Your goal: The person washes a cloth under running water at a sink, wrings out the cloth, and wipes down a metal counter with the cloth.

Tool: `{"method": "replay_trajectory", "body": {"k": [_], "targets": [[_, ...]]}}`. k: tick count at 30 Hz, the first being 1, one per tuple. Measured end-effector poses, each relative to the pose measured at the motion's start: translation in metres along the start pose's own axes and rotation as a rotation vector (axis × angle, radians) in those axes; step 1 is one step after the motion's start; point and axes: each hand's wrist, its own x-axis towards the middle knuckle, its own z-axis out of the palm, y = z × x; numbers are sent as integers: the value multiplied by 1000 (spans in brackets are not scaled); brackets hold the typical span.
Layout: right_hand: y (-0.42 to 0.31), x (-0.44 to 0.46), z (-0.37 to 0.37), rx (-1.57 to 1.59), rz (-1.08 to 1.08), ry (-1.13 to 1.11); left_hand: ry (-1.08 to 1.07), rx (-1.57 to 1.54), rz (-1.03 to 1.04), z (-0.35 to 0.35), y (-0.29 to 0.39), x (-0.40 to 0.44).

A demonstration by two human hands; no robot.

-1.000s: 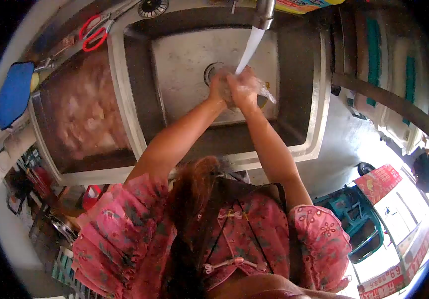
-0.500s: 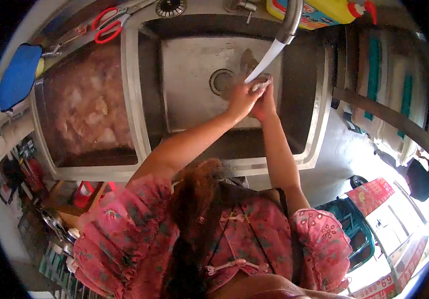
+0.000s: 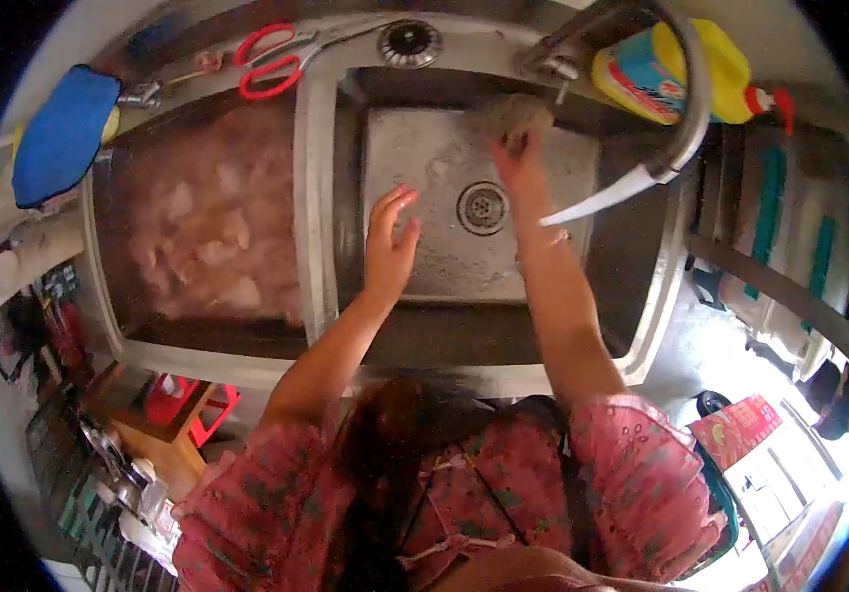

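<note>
Over the left part of the right sink basin [image 3: 424,266], my left hand [image 3: 392,245] is held with fingers apart and nothing in it. My right hand [image 3: 517,158] reaches to the back of the same basin, its fingers on a blurred greyish-brown item [image 3: 513,116] that I cannot make out. Water [image 3: 602,201] runs from the curved faucet [image 3: 693,109] onto my right forearm. The round drain [image 3: 483,208] lies between my two hands. In the left basin, pinkish pieces that look like raw meat [image 3: 217,227] lie in water.
Red-handled scissors [image 3: 269,69] and a black drain strainer [image 3: 410,42] lie on the back ledge. A yellow bottle [image 3: 676,74] stands behind the faucet. A blue cloth or mitt [image 3: 67,136] is at the far left, and a wooden stool [image 3: 163,444] stands below left.
My hands were together under the water and have parted. The left moved left and opened; the right moved to the back of the basin. The view has shifted.
</note>
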Motion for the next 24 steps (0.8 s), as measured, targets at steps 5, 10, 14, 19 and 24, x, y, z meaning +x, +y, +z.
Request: {"method": "replay_trajectory", "body": {"k": [5,10,14,19,24], "targets": [[49,52,7,-31,20,184,15,-150,-122,-28,-20,-31],[139,53,44,-424,148,224,56,-339,-165,-41,-24,-31],[181,80,13,-1193,3,-92,33,-311,-154,-45,-15,-21],[145,36,21,-1892,-70,-340,10,-188,77,-49,8,21],[89,-40,-54,-1983,-111,-279,63,133,332,-48,29,104]]}}
